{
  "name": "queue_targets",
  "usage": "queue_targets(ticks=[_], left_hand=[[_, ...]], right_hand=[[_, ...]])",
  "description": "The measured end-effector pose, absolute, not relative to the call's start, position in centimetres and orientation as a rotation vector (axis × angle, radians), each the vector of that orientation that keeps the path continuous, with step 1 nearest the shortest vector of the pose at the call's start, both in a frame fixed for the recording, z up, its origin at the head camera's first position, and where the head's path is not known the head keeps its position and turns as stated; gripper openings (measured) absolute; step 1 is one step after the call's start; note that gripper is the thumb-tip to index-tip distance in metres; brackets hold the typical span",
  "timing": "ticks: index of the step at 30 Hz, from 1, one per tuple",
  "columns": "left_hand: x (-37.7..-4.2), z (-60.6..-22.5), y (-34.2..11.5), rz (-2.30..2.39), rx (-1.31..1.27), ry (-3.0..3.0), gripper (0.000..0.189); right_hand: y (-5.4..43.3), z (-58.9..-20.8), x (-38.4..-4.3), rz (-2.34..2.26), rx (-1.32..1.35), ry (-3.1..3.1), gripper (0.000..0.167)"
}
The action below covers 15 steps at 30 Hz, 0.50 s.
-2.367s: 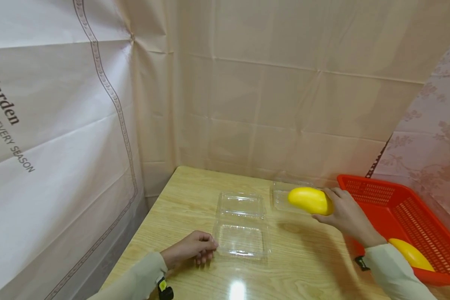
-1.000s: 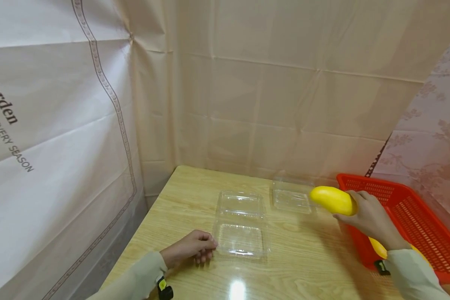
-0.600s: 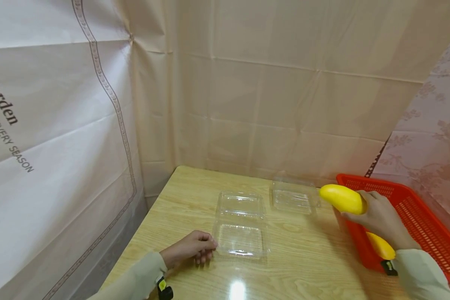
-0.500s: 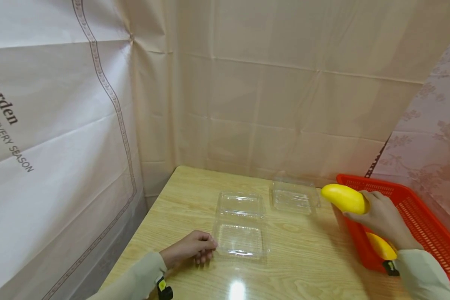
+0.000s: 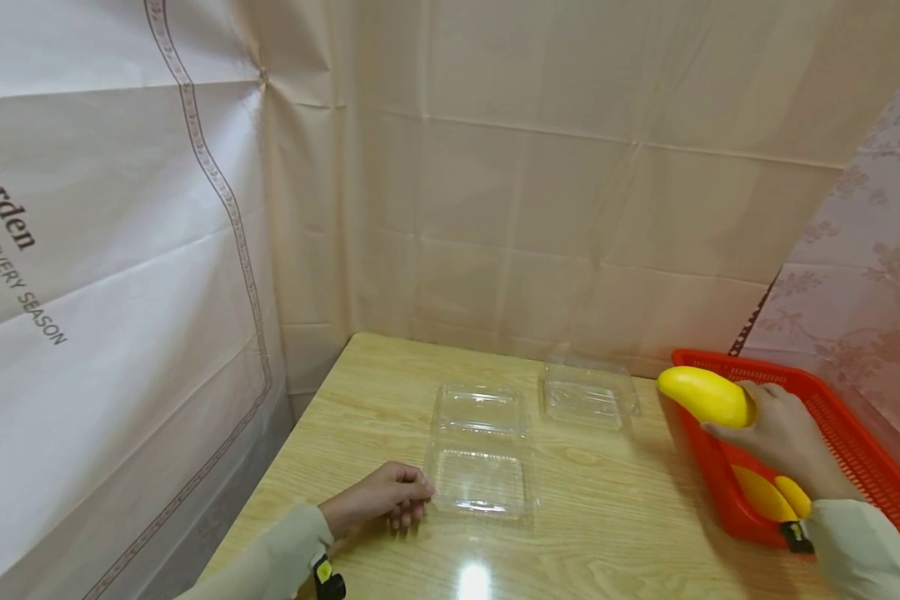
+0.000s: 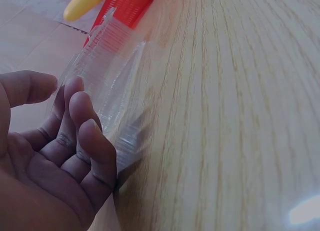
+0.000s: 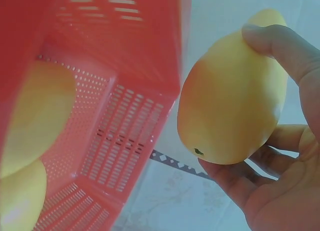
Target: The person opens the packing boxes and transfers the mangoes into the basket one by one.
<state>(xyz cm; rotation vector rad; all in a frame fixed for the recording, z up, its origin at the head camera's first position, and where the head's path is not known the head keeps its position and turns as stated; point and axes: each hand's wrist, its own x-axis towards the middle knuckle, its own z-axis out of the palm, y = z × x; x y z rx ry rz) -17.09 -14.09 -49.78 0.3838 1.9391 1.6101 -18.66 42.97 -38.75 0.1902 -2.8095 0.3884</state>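
Note:
My right hand (image 5: 783,433) grips a yellow mango (image 5: 705,395) at one end, thumb on one side and fingers round the other. In the head view the mango overlaps the left rim of the red basket (image 5: 708,487). Seen from the right wrist, it hangs beside the basket wall, small dark stem mark showing. Two more mangoes (image 7: 37,116) lie inside the basket. My left hand (image 5: 390,493) rests low on the table, fingers loosely curled and holding nothing, fingertips right at the left edge of an opened clear plastic clamshell box (image 5: 483,479).
A second clear clamshell box (image 5: 585,400) stands opened at the back of the wooden table (image 5: 390,375), left of the basket. Hanging cloth sheets (image 5: 495,208) enclose the table's left, back and right sides.
My right hand has carried the mango rightward, from over the back clamshell box to the basket's left rim, uncovering that box. My left hand has stayed in place.

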Motion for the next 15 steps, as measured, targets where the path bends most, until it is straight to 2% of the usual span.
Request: queue_targets(ticks=[15], left_hand=[[-16.9, -49.8, -14.2, 1.625, 0.378, 1.937, 0.029]], right_hand=[[44.4, -37.4, -18.3, 0.351, 0.085, -2.916, 0.100]])
